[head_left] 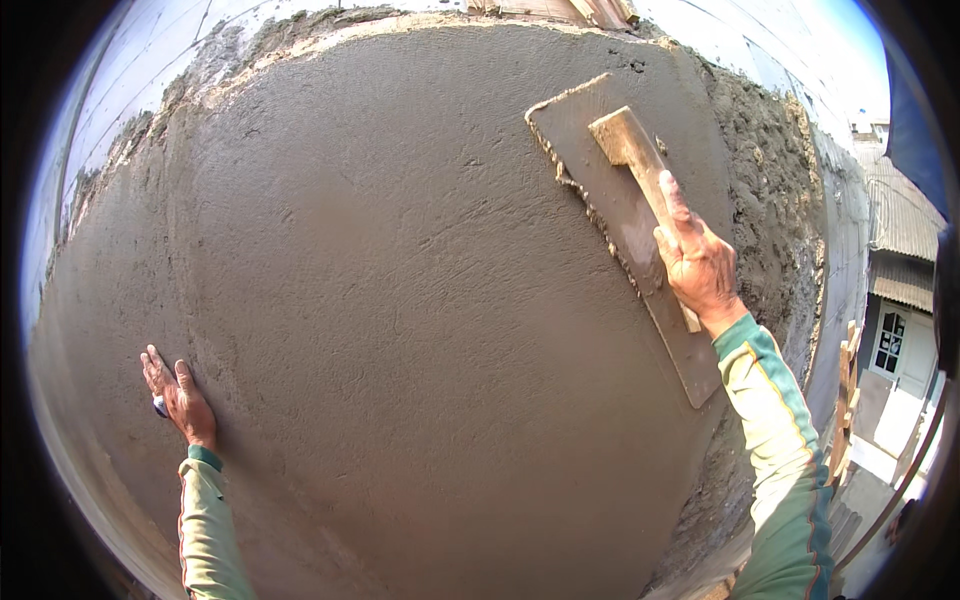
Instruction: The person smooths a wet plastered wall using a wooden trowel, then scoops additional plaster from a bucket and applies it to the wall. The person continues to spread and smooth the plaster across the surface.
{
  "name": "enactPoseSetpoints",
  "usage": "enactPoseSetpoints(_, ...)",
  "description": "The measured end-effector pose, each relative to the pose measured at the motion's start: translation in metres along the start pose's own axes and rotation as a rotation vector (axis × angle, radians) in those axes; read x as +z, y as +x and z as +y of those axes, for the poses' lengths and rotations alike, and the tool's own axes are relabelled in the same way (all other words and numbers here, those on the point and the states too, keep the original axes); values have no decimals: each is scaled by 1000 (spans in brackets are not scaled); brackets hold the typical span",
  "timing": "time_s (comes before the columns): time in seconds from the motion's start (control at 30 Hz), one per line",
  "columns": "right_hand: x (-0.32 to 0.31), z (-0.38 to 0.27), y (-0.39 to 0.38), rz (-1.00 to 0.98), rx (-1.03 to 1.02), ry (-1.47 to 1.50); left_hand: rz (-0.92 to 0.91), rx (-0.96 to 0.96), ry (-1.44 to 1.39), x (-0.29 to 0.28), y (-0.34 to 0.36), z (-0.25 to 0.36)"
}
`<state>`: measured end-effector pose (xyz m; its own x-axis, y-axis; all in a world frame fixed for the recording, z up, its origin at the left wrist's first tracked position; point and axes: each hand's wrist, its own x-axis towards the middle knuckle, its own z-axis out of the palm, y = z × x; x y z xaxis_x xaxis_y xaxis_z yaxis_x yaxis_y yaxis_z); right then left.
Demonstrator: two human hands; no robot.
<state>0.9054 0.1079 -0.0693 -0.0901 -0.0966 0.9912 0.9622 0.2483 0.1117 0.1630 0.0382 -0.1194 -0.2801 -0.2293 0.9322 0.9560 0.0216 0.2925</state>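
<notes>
A wall of wet grey plaster (380,290) fills most of the head view. At the upper right, a long flat plastering float (625,200) lies against it, tilted, with wet mortar clinging along its left edge. My right hand (702,265) is wrapped round the float's wooden handle, its thumb stretched up along the grip. Over at the lower left, my left hand (182,400) rests on the plaster with its fingers stretched out and nothing held. A ring-like dark and white object (160,406) shows on one of its fingers.
Rough, uneven mortar (770,170) borders the smooth plaster on the right. Pale block wall (130,70) shows at the upper left. Wooden pieces (600,10) stick out at the top. Far right are a wooden ladder-like frame (846,400), a white door (905,350) and a corrugated roof (900,210).
</notes>
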Motion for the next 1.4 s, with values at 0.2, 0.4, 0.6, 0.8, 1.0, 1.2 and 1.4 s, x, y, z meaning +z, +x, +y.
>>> enactPoseSetpoints(0.2,5,92,156,13,368,-194,-5,2,-38,0,-1,-5)
enactPoseSetpoints(0.4,4,110,56,101,670,331,5,-11,3,0,0,0)
enactPoseSetpoints(0.6,-18,-28,-139,-29,325,224,-24,-73,36,11,-11,5)
enactPoseSetpoints(0.8,1,-120,4,-53,-422,-66,-26,-35,33,5,-4,-5)
enactPoseSetpoints(1.0,25,-41,179,48,29,-123,-46,47,12,-5,-3,-14)
enactPoseSetpoints(1.2,23,84,165,55,359,-49,-50,71,-18,1,-7,-14)
enactPoseSetpoints(1.4,5,86,68,47,604,216,-33,78,-19,0,-5,-7)
